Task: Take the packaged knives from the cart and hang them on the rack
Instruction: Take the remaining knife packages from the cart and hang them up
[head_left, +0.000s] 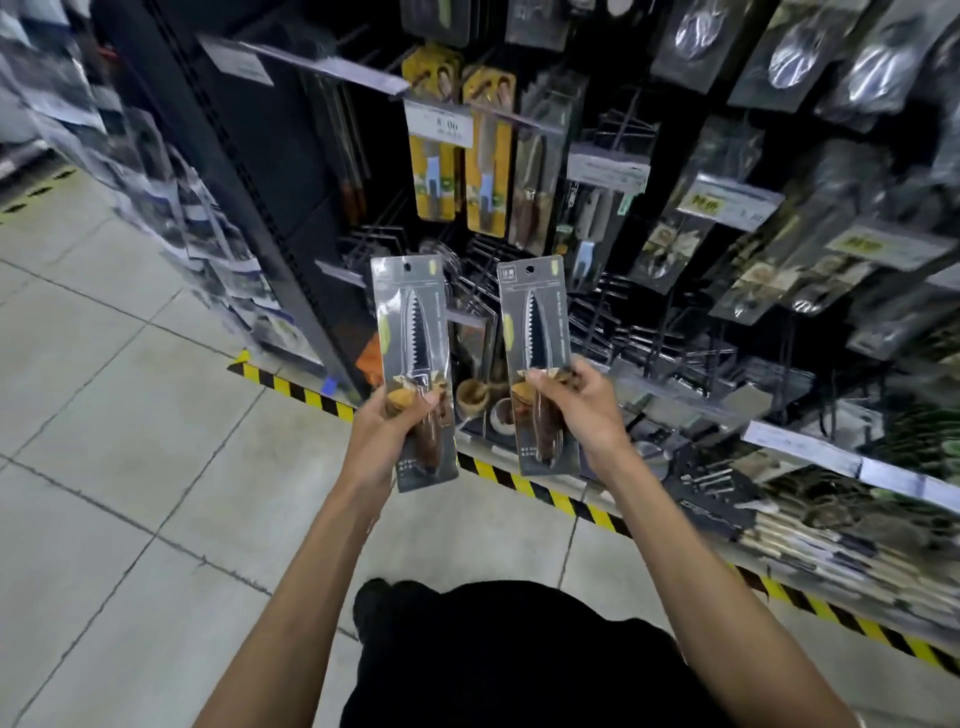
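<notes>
Your left hand (387, 421) grips one packaged knife (413, 332) and your right hand (582, 410) a second packaged knife (535, 322), both held low, so the hang holes (530, 269) may waver past the rack hooks (644, 338).

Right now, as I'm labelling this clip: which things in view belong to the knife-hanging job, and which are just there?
Job: left hand, left knife pack, right hand, right knife pack, rack hooks.
Just there: yellow knife packs, spoon packs, price tag, striped floor tape, wooden bowls.
</notes>
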